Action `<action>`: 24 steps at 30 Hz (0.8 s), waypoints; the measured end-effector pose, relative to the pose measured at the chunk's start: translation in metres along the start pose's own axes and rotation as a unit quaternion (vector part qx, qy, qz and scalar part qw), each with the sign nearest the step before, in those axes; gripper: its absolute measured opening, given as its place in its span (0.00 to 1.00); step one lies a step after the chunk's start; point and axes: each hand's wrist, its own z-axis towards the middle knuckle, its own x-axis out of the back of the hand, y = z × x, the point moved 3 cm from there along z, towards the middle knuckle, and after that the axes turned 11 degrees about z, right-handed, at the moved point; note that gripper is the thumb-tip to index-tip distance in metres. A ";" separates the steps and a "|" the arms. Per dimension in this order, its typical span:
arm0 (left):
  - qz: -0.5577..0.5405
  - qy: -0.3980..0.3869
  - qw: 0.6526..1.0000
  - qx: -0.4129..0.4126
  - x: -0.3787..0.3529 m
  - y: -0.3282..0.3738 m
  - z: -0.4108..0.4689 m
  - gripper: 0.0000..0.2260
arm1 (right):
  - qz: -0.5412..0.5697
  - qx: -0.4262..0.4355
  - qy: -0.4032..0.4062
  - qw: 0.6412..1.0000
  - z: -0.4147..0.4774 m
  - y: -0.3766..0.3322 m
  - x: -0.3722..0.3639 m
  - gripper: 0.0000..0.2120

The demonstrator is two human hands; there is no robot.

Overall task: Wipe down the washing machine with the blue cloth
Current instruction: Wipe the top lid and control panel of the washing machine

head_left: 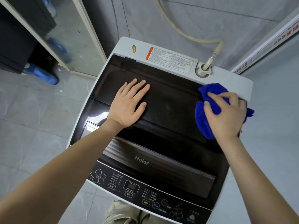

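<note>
The left hand (129, 104) lies flat with straight fingers on the dark lid (169, 101) of the washing machine (234, 81). The right hand (226, 113) grips the bunched blue cloth (202, 120) at the lid's right edge, near the back right corner, in front of the cream hose (186, 36) fitting

Grey marbled floor tiles (32, 113) meet a grey tiled wall (218, 21). At upper left a pale-framed glass panel (71, 29) stands beside a dark cabinet (14, 46), with blue water jugs (43, 75) near its foot. A cream hose (178, 35) crosses the wall.
</note>
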 end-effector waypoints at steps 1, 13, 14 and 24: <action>0.000 -0.002 1.000 -0.001 0.001 0.000 0.000 0.24 | -0.007 -0.001 -0.010 1.000 0.006 -0.017 -0.013 0.16; 0.004 0.002 1.000 -0.005 -0.001 -0.001 0.001 0.24 | 0.019 0.026 -0.031 0.999 -0.009 -0.020 -0.010 0.16; 0.004 0.001 1.000 -0.005 -0.001 -0.001 0.001 0.24 | 0.015 0.012 -0.031 0.999 0.000 -0.030 -0.019 0.17; -0.003 -0.003 1.000 -0.005 0.000 -0.001 0.001 0.25 | 0.055 0.193 -0.110 0.973 -0.051 -0.046 -0.010 0.18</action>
